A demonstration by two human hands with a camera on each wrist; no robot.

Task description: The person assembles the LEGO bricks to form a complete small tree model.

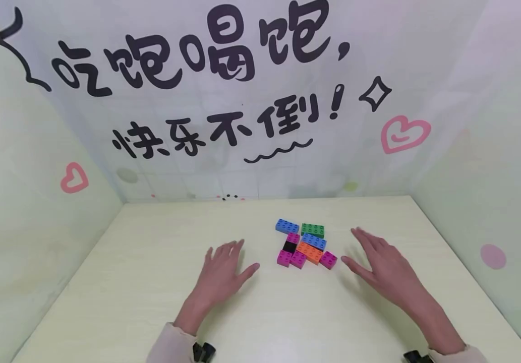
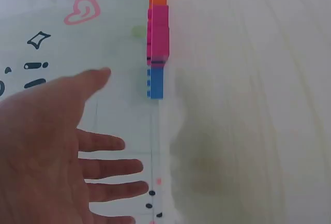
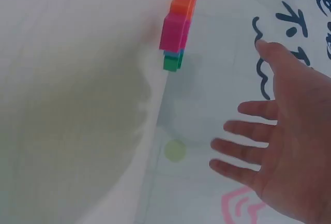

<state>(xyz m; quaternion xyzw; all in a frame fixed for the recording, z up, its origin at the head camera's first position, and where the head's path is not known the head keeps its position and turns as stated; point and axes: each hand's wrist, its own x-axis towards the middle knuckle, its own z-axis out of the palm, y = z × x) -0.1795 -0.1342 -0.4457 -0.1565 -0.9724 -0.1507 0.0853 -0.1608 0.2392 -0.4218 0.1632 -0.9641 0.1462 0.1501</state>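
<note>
A loose cluster of toy building bricks lies on the table between my two hands. At its back are a blue brick and a green brick. A second blue brick sits behind an orange brick. Several magenta bricks, such as the right-hand one, and a black brick lie around these. To the left, my left hand is held with fingers spread, apart from the bricks. My right hand has straight fingers and holds nothing; its thumb points toward the right-hand magenta brick.
The pale wooden table meets a back wall printed with black lettering and pink hearts. Light side walls stand left and right. Black devices sit at both wrists, below light sleeves.
</note>
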